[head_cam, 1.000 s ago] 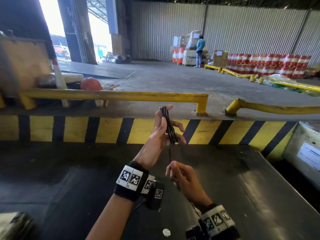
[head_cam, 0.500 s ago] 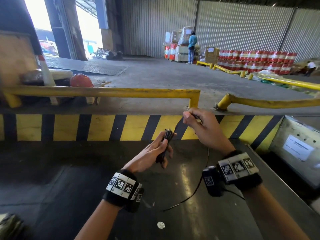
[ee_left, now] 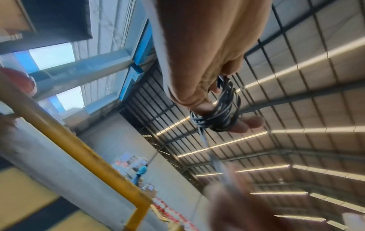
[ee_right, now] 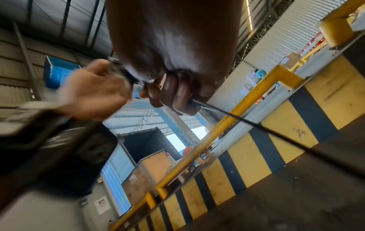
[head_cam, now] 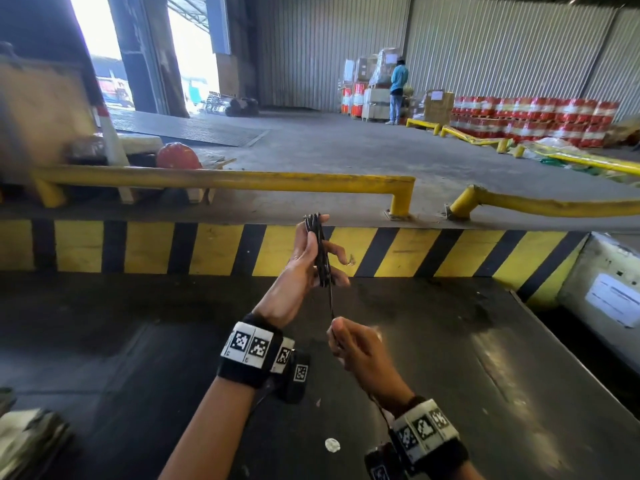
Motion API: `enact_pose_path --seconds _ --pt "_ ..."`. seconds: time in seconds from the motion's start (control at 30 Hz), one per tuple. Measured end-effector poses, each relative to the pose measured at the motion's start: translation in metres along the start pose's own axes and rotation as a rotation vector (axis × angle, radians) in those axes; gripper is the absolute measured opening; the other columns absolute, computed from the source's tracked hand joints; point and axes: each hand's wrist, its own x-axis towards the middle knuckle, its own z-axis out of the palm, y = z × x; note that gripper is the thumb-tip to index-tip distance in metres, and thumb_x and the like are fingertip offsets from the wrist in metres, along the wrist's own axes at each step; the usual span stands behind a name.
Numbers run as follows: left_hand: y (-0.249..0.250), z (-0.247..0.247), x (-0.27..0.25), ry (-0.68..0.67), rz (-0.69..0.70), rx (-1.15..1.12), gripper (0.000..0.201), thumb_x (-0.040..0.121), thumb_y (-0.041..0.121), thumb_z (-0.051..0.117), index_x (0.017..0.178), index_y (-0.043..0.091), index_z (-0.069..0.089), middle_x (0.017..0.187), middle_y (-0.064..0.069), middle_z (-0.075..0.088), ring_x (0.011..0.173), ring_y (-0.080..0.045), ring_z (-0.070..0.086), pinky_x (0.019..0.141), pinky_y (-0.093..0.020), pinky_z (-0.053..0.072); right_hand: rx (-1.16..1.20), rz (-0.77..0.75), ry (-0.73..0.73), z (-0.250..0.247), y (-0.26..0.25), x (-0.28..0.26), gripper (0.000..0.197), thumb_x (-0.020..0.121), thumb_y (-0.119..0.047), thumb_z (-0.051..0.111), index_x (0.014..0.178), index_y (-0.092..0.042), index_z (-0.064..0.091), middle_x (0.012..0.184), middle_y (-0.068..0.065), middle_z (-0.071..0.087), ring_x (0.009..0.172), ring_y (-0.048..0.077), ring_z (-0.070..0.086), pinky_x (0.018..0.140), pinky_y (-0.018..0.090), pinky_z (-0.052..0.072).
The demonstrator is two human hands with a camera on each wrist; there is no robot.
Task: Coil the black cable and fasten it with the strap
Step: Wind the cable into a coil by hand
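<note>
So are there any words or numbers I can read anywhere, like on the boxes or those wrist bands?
No words or numbers can be read.
Wrist bands: black-and-white square codes, no letters.
White label on the grey box: print too blurred.
Paper sheets on the far cartons: too small.
Red drums: markings too small.

Strap nowhere distinguishable. Black cable (head_cam: 320, 251) loose end cut off behind right hand (head_cam: 360, 351). Right hand blurred in left wrist view; left hand (ee_right: 92, 96) blurred in right wrist view.
</note>
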Motion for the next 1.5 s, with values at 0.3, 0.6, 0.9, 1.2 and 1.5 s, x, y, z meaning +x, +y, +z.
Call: enact_pose_path --seconds 0.3,0.6,0.9,1.2,1.5 --pt "-0.025 -0.001 0.007 -0.024 -0.105 0.474 0.026 0.109 0.039 0.028 0.132 0.030 0.037 0.095 -0.008 0.062 0.070 -0.020 0.063 0.072 -0.038 0.057 -0.426 -0.242 0.009 -0.052 -0.101 -0.005 0.034 0.105 -0.037 0.047 0.079 -0.018 0.059 0.066 -0.003 0.055 0.057 0.017 0.052 0.057 0.033 0.043" --pt "-0.005 0.045 -0.034 -0.337 -0.037 0.133 0.037 0.106 0.035 0.026 0.139 0.044 0.041 0.100 -0.015 0.060 0.071 -0.026 0.060 0.068 -0.037 0.056 -0.592 -0.298 0.147 -0.124 -0.123 0.087 0.037 0.108 -0.024 0.047 0.077 -0.005 0.051 0.068 0.005 0.045 0.061 0.015 0.043 0.063 0.029 0.028" --pt "0.028 0.020 -0.004 -0.063 0.106 0.127 0.038 0.112 0.023 0.017 0.148 0.020 0.028 0.099 -0.020 0.054 0.064 -0.027 0.061 0.067 -0.038 0.057 -0.202 -0.065 -0.064 -0.019 -0.019 0.013 0.030 0.109 -0.015 0.045 0.082 -0.005 0.054 0.068 -0.018 0.048 0.064 -0.004 0.043 0.065 0.021 0.041" --pt "-0.008 -0.020 0.001 -0.114 -0.132 0.415 0.037 0.107 0.042 0.031 0.141 0.027 0.036 0.094 -0.007 0.058 0.066 -0.027 0.058 0.064 -0.036 0.051 -0.586 -0.299 -0.045 -0.049 -0.086 -0.012 0.025 0.106 -0.039 0.044 0.082 -0.035 0.051 0.068 -0.009 0.057 0.057 0.011 0.054 0.059 0.040 0.049" --pt "0.004 0.029 -0.036 -0.333 -0.150 0.260 0.044 0.105 0.044 0.027 0.145 0.031 0.037 0.099 -0.009 0.062 0.066 -0.026 0.056 0.066 -0.033 0.050 -0.551 -0.363 0.138 -0.114 -0.128 0.045 0.029 0.098 -0.036 0.063 0.093 -0.010 0.074 0.080 0.006 0.069 0.071 0.026 0.062 0.066 0.039 0.048"
